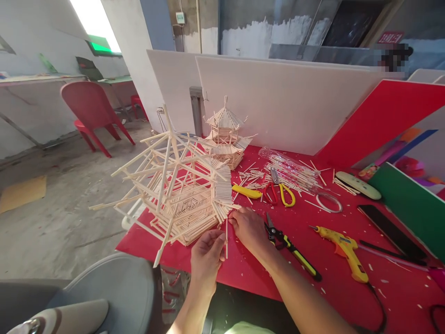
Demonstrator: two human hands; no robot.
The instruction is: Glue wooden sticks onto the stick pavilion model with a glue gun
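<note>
Closest to the camera, toward eight o'clock, a white cylinder [79,317] with a metallic end lies on a round grey stool [134,280]. At six o'clock the left hand [207,250] pinches a thin wooden stick [227,239] between thumb and fingers, the stick pointing roughly twelve to six. At five o'clock the right hand [248,227] has its fingers bent beside the stick's far end, at the lower roof edge of the stick-built pavilion frame [190,205]; whether they grip anything, I cannot tell. That frame stands at nine o'clock, partly roofed, on the red tabletop [257,276], with a smaller stick pagoda [225,137] behind it at twelve. Loose sticks [290,174] spread at three o'clock; black-and-yellow cutters [294,250] lie between four and five, near the right forearm, and a yellow glue gun [342,246] at four.
</note>
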